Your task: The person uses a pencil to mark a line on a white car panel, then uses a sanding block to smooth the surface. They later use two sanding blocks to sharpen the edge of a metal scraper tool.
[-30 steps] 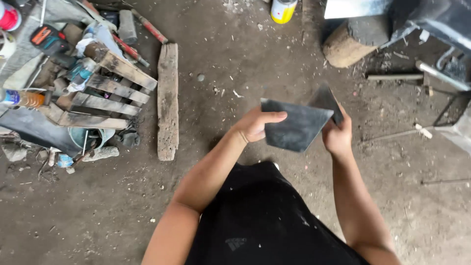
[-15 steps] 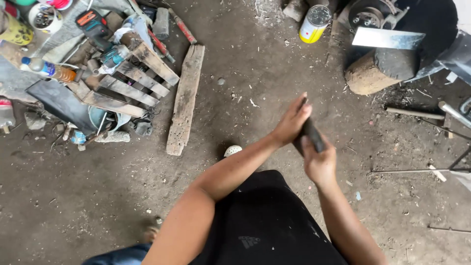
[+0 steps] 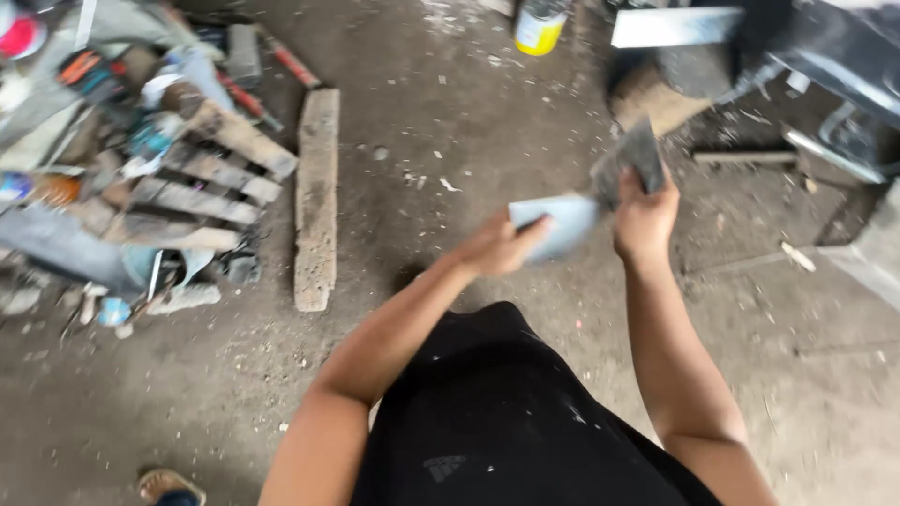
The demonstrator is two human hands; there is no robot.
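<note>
both hands, l hand (image 3: 497,245) & r hand (image 3: 645,217), on grey sheet (image 3: 562,223)

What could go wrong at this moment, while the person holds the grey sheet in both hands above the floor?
The thin grey sheet is gripped bare by the left hand and right hand; its edges might cut. The wooden plank and pile of clutter lie nearby on the floor, a possible trip hazard.

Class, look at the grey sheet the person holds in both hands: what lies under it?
Under the grey sheet, held by the left hand and right hand, lies the bare dirt floor. The patch directly beneath is covered, so anything there cannot be seen.
</note>
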